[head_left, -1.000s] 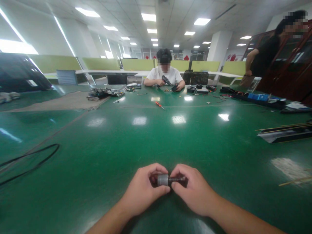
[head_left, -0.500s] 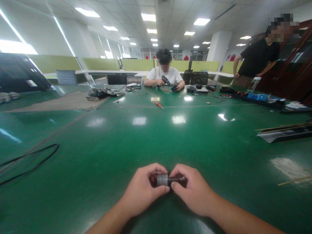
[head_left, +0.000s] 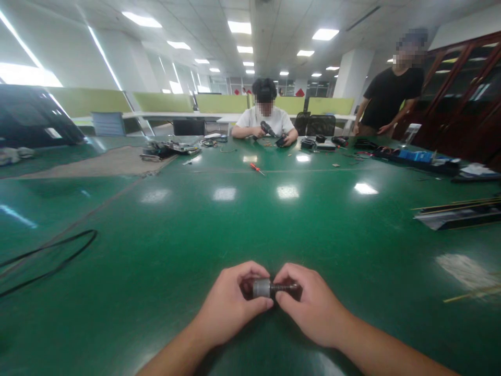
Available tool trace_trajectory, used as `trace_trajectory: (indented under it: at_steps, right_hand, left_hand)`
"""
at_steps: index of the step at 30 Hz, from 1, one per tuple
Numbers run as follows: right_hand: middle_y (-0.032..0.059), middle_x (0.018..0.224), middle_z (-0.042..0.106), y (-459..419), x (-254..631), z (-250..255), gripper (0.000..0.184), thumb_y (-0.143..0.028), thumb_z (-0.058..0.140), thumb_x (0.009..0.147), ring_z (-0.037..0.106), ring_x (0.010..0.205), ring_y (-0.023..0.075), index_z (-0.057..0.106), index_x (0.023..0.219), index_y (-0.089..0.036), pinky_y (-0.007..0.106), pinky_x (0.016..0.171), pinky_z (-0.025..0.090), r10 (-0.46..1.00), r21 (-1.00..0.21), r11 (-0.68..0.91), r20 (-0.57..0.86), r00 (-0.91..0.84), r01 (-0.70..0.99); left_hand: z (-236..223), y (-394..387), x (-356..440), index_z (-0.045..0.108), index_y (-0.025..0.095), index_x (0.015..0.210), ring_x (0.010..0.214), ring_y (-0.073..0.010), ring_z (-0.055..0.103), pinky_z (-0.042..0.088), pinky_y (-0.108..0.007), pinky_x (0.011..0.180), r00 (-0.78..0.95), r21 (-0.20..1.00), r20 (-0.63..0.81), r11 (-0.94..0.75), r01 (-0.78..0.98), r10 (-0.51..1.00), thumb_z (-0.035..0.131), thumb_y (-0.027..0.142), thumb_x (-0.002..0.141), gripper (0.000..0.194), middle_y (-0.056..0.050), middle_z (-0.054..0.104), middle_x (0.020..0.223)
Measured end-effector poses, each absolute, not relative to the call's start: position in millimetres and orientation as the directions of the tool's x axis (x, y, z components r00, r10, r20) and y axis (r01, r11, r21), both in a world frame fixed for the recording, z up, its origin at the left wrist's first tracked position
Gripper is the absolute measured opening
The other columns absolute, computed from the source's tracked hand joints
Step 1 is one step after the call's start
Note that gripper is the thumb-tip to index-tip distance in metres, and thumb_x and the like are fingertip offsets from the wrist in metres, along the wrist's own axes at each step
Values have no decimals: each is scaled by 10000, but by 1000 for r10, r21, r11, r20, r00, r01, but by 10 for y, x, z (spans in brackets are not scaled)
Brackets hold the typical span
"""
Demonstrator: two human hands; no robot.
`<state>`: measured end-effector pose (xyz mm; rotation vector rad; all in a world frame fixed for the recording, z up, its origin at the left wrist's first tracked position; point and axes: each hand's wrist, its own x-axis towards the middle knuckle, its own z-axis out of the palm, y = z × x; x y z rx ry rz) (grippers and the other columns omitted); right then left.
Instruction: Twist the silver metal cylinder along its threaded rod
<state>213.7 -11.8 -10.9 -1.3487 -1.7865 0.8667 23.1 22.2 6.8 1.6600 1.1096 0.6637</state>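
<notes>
Head view: both hands (head_left: 268, 303) grip the metal cylinder (head_left: 261, 288) lengthwise left-right, thin threaded end pointing right.

Bare left hand (head_left: 227, 305) and bare right hand (head_left: 313, 305), 2 bare forearms (head_left: 391, 344) tapering smoothly to slim wrists (head_left: 344, 326)

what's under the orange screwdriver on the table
The screwdriver lies on the green tabletop, which shows all around it, with no other thing poking out. The strip right beneath it is covered, so I can't tell what's there.
</notes>
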Motion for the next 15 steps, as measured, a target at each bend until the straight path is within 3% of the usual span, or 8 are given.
trace_trajectory:
  at_steps: [15]
  right_hand:
    - [-28, 775, 647, -110, 2143, -88, 101, -119, 620, 785, 585, 744, 149, 659, 817, -206, 253, 681, 387, 973, -849, 216, 145, -181, 482]
  left_hand:
    - [50, 222, 210, 669, 159, 910, 736, -191, 603, 439, -277, 674, 447, 934, -55, -112, 339, 893, 753, 144, 663, 261, -8, 688, 790]
